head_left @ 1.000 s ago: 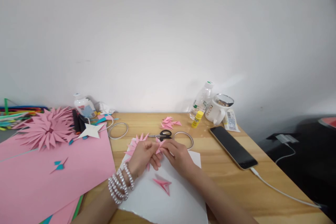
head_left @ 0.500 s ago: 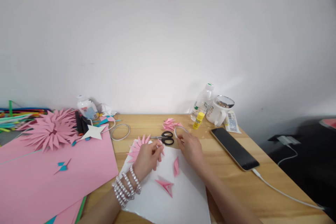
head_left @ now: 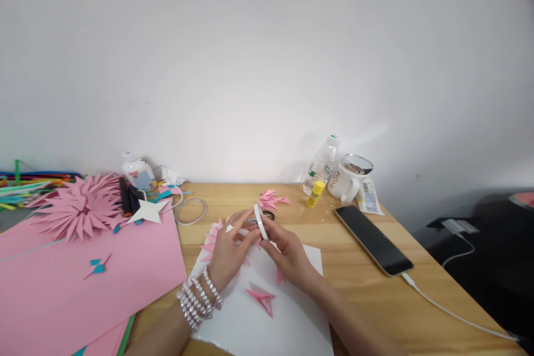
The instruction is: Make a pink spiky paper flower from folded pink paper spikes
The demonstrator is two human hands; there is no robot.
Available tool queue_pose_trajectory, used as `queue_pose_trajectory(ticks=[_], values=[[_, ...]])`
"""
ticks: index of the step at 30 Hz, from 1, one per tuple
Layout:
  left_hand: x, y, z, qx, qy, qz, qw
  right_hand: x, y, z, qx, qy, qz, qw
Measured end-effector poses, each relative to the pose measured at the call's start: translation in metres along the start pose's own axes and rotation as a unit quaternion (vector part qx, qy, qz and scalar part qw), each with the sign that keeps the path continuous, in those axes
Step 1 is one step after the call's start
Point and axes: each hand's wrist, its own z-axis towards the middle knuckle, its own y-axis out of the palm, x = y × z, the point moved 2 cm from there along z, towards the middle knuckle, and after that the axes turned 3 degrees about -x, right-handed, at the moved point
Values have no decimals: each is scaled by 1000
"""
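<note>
Tape ring [head_left: 261, 221] held on edge above the white sheet [head_left: 267, 317], mid-table. Right hand [head_left: 287, 253] pinches its near rim; left hand [head_left: 227, 250] pinches a strip end at the ring's left side. Pink folded piece [head_left: 261, 297] lies on the sheet, near side. Pink card [head_left: 83, 283] borders left. Phone [head_left: 373, 240] right, bare wood between. Bottle [head_left: 322, 164] and mug [head_left: 348, 178] at the far edge.

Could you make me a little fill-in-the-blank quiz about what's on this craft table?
1. The right hand holds up a thin white ____ of tape.
2. The left hand wears ____ bracelets on its wrist.
3. The phone lies right of the white ____ of paper.
4. The glue stick has a ____ body.

Missing words: ring; pearl; sheet; yellow
</note>
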Motion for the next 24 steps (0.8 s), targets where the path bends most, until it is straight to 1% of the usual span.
queue_pose_trajectory(ticks=[4, 7, 9, 12, 14, 15, 17, 19, 21, 24], values=[[2, 1, -3, -22, -25, -19, 999, 7, 1, -1, 38, 14, 25, 999], [3, 2, -4, -23, -36, -30, 999, 9, 0, -2, 67, 4, -30, 997], [3, 1, -3, -14, -57, -67, 996, 7, 0, -2, 70, -34, -87, 993], [2, -2, -1, 20, -72, -141, 987, 6, 0, -1, 63, -117, -163, 978], [2, -4, 1, 39, -72, -171, 982, 8, 1, -1, 47, -157, -188, 968], [1, -5, 2, 41, -73, -181, 980, 9, 2, -2, 38, -165, -191, 967], [0, -5, 3, 25, -77, -196, 977, 11, 3, -2, 29, -147, -178, 973], [0, -4, 3, 11, -80, -190, 978, 11, 2, -2, 50, -102, -146, 983], [-1, -4, 3, 10, -86, -168, 982, 10, -1, -2, 98, -53, -108, 988], [-2, -3, 3, 22, -97, -157, 983, 8, -8, 0, 189, 4, -50, 981]])
